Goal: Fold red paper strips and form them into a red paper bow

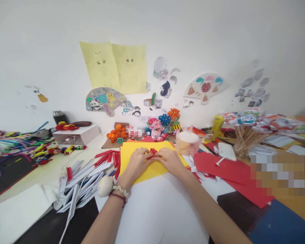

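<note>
Between the fingertips of both hands is a small red folded paper piece (153, 152). My left hand (139, 161) pinches its left side, and my right hand (169, 161) pinches its right side. Both hands rest over a stack of yellow paper (128, 156), which lies on a large white sheet (157, 210). The fingers hide part of the red piece, so its exact shape cannot be made out. A scrunchie and a red bracelet (118, 196) circle the left wrist.
Folded white paper strips (85, 184) and red strips (109, 157) lie to the left. Behind the yellow stack stand pipe-cleaner flowers (164, 120). A lidded plastic cup (188, 142) with a straw is close to the right hand. Red sheets (223, 169) and a white phone-like block (226, 151) lie further right.
</note>
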`<state>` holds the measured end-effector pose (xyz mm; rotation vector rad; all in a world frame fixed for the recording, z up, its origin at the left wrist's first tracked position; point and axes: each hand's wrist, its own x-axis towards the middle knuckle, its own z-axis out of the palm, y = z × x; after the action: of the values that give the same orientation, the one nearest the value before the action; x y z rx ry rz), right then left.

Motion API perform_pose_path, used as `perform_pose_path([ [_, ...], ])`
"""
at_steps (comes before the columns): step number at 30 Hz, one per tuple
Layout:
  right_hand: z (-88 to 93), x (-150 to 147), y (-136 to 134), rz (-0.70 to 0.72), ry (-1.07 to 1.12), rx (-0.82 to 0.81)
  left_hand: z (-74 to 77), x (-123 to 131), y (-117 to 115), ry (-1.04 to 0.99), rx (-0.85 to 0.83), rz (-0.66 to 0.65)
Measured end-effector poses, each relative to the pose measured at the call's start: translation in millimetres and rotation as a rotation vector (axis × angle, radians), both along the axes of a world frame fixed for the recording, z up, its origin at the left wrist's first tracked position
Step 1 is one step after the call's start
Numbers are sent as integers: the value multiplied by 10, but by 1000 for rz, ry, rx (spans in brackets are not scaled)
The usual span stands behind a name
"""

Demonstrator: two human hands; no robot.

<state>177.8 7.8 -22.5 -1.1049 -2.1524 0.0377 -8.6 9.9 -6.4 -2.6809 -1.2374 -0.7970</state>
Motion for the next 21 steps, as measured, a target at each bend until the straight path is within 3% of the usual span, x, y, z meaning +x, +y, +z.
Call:
perform_pose_path([
  [21,-30,17,19,-7,13,-45,-40,13,41,7,-21,-9],
])
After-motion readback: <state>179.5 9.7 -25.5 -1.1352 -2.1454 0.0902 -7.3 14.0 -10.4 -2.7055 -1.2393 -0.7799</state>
